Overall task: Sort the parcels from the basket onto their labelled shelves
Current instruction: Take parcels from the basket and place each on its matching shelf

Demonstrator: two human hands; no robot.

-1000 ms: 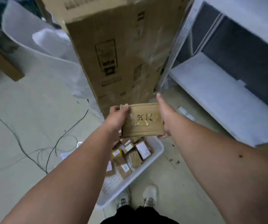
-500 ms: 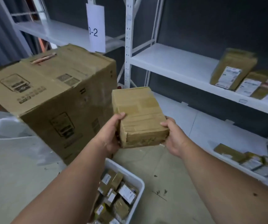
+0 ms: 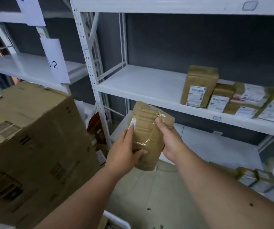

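Observation:
I hold a brown taped cardboard parcel (image 3: 147, 134) upright in front of the white rack, below the front edge of the middle shelf (image 3: 142, 86). My left hand (image 3: 124, 151) grips its lower left side, thumb across the front. My right hand (image 3: 171, 141) clasps its right side, fingers on the taped face. A white label shows on the parcel's left edge. Only a corner of the white basket (image 3: 118, 219) appears at the bottom edge.
Several labelled brown parcels (image 3: 199, 86) stand on the middle shelf at the right; more parcels (image 3: 255, 178) lie on the bottom shelf. A big cardboard box (image 3: 27, 146) fills the left. A paper sign reading "-2" (image 3: 55, 63) hangs on the neighbouring rack.
My view has risen from the basket to the shelves. The parcel has been turned from flat to upright and lifted toward the middle shelf, with both hands still on it.

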